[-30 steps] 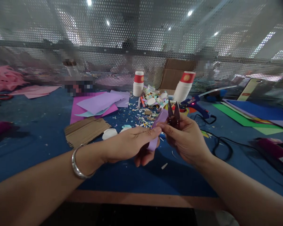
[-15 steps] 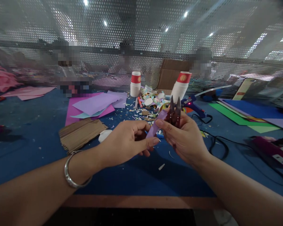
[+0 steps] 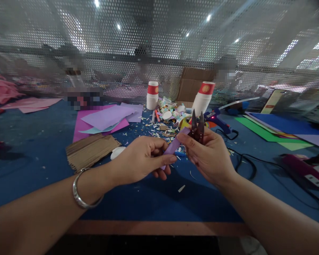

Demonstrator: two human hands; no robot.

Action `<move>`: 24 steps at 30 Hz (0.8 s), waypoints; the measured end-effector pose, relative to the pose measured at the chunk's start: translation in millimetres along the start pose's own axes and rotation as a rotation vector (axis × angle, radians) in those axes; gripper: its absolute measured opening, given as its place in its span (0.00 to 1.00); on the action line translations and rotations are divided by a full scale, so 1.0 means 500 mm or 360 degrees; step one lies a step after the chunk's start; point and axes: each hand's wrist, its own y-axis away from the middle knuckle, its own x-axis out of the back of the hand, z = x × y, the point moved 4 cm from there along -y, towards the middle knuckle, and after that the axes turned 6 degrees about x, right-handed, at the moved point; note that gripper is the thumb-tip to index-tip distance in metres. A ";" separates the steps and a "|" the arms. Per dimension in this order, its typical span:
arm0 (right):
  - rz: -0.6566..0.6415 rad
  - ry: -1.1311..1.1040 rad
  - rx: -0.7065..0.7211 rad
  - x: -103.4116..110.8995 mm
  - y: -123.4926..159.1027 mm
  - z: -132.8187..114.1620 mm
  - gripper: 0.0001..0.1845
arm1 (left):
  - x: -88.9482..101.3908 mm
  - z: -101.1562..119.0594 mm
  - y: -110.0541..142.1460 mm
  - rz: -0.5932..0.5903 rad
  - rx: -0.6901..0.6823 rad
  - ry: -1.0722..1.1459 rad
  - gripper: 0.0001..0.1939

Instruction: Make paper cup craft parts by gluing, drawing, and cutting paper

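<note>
A narrow strip of purple paper [image 3: 172, 146] slants between my two hands above the table. The lower end is pinched between the thumb and fingers of my left hand [image 3: 146, 157], which has a silver bangle on its wrist. My right hand [image 3: 208, 154] grips the upper end with its thumb. In that same hand sit small thread snips [image 3: 197, 127], their dark blades pointing up and slightly apart; the handle is mostly hidden by the fingers. A white paper piece [image 3: 117, 152] lies partly behind my left hand.
Corrugated cardboard [image 3: 91, 150] and purple sheets [image 3: 106, 117] lie to the left. Paper scraps [image 3: 170, 110] are heaped between two stacks of paper cups [image 3: 152, 95]. A blue glue gun [image 3: 218, 120], coloured sheets [image 3: 271, 131], cables and a maroon power strip [image 3: 305, 168] lie right. Perforated metal mesh [image 3: 164, 35] stands behind.
The strip has shifted slightly down and left, and its lower end now shows below my left thumb. Both hands keep their hold, and the snips stay in my right hand.
</note>
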 end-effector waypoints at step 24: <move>-0.0066 0.0039 -0.0042 0.009 -0.010 -0.001 0.15 | 0.077 0.023 0.004 0.0175 -0.0049 -0.0420 0.14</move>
